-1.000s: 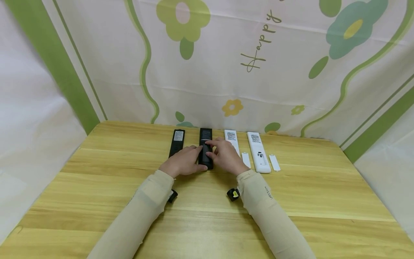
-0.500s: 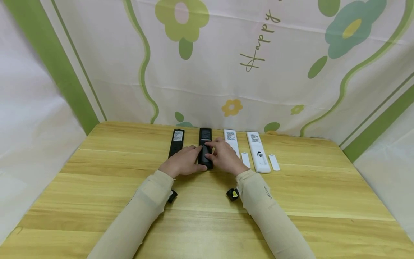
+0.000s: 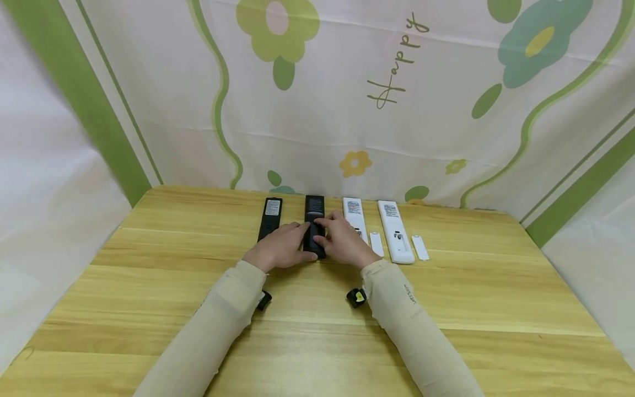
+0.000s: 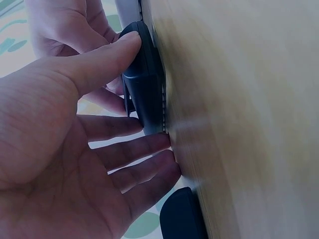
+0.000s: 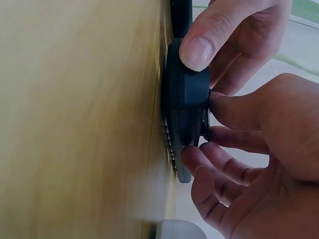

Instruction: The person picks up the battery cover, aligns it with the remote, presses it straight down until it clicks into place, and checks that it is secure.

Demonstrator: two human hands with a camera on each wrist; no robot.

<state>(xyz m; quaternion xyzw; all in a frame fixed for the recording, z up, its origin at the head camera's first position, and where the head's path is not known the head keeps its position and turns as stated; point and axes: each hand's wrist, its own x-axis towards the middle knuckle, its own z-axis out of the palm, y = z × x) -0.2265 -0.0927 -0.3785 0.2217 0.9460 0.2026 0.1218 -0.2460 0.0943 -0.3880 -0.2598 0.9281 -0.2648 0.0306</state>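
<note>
One cover [image 3: 315, 230] is looking darker than a moment ago, likely tilting loose; right grip [image 3: 343, 237] is pinching it, left grip [image 3: 280, 246] is holding the black remote [image 3: 315, 204].

The leftmost remote [image 3: 268, 224] is partly hidden by the left hand [image 3: 279, 246]; its label [image 3: 273, 207] is too small to be read. The tabletop's near edge [image 3: 317, 386] is cut off.
</note>
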